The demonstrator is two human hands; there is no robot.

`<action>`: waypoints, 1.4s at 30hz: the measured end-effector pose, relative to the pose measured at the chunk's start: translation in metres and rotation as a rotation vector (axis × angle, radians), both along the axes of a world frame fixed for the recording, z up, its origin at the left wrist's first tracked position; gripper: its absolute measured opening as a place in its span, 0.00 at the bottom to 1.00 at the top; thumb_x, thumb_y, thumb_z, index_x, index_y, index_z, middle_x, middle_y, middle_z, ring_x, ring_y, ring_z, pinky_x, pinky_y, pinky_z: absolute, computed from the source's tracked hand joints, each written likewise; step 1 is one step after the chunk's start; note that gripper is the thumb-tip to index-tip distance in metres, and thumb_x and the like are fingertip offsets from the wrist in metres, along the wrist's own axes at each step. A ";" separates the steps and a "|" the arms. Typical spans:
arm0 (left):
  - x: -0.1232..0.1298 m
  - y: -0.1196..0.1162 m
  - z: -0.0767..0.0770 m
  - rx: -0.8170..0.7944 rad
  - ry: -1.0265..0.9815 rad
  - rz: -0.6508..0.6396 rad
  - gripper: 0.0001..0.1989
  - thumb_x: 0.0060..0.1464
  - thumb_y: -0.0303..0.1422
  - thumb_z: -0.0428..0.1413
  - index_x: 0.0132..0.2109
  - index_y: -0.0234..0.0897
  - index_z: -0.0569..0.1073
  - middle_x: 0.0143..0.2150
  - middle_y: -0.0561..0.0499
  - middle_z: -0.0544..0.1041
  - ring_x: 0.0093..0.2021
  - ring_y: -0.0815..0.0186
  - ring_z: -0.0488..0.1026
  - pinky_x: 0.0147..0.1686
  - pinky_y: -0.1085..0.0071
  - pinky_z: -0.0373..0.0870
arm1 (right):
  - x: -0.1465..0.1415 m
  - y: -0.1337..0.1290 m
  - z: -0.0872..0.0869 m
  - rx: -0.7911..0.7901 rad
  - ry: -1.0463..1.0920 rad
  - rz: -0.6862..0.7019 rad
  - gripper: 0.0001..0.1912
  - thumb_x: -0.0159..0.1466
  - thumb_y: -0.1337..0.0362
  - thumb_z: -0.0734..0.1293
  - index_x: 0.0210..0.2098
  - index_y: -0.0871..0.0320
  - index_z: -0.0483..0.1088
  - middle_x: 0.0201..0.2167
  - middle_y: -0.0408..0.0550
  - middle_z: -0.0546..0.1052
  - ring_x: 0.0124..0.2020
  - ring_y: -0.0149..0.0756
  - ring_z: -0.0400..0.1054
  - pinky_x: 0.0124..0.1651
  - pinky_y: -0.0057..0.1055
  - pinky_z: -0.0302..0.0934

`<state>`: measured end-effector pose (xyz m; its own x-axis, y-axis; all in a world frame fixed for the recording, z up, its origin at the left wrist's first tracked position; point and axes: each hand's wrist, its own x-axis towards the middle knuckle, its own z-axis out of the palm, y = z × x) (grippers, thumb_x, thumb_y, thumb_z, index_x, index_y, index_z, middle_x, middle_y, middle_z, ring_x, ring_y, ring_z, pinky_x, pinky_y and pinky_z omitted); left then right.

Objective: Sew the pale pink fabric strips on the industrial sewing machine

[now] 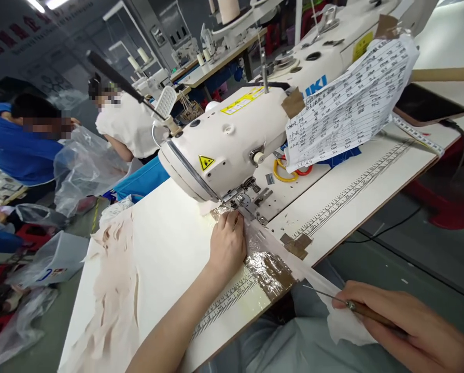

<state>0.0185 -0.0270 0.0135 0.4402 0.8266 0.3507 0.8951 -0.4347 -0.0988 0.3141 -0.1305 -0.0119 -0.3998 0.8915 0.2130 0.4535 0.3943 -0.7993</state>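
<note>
A white sewing machine point(216, 150) stands on the table, with its presser foot point(241, 199) low over the plate. Close in front of that foot, my left hand point(227, 241) has its fingers bent and pressed together on a thin pale fabric strip point(268, 241). Its fingertips are partly hidden. The strip runs over shiny brown tape point(268, 269) and past the table edge to my right hand point(406, 324). This hand is closed round the wooden handle of an awl point(366, 313), whose thin metal point faces left. The strip's loose end hangs beside and under these fingers.
Pale cut fabric pieces point(117, 285) lie along the table's left side. Printed rulers point(352, 189) mark the front edge. Handwritten sheets point(348, 106), a phone point(430, 103) and yellow-handled scissors point(284, 172) are at right. Two people work beyond the table, near plastic bags point(87, 166).
</note>
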 end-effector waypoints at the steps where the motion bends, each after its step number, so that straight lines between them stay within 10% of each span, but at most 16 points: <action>1: 0.001 -0.003 -0.001 0.001 0.019 0.008 0.16 0.58 0.20 0.47 0.51 0.25 0.71 0.51 0.37 0.72 0.51 0.52 0.67 0.49 0.55 0.75 | 0.001 0.000 -0.001 0.006 -0.010 0.007 0.11 0.68 0.58 0.60 0.44 0.45 0.74 0.39 0.44 0.81 0.34 0.38 0.77 0.39 0.28 0.72; 12: 0.000 -0.013 -0.004 -0.042 0.021 0.054 0.20 0.61 0.21 0.46 0.58 0.23 0.69 0.57 0.38 0.73 0.57 0.53 0.67 0.52 0.57 0.72 | 0.000 0.010 0.000 -0.214 0.096 0.016 0.11 0.66 0.57 0.63 0.42 0.48 0.76 0.35 0.46 0.81 0.34 0.38 0.76 0.36 0.25 0.70; 25: -0.022 0.000 -0.003 -0.074 -0.068 -0.047 0.22 0.58 0.20 0.44 0.57 0.28 0.70 0.57 0.41 0.74 0.57 0.56 0.69 0.55 0.56 0.72 | -0.063 0.000 0.014 -1.041 0.685 -0.239 0.20 0.56 0.46 0.71 0.40 0.53 0.78 0.29 0.46 0.75 0.28 0.36 0.70 0.29 0.29 0.64; 42: -0.014 0.007 -0.002 -0.013 -0.142 -0.026 0.19 0.56 0.18 0.45 0.51 0.32 0.72 0.47 0.39 0.70 0.47 0.54 0.66 0.42 0.55 0.76 | -0.080 0.052 0.033 -0.103 0.030 -0.096 0.12 0.70 0.60 0.55 0.31 0.54 0.63 0.23 0.42 0.69 0.24 0.34 0.64 0.26 0.28 0.59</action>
<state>0.0047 -0.0200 0.0118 0.4080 0.8206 0.4001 0.8881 -0.4583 0.0343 0.2340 -0.0785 0.0210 -0.3067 0.9431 0.1287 0.4604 0.2654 -0.8471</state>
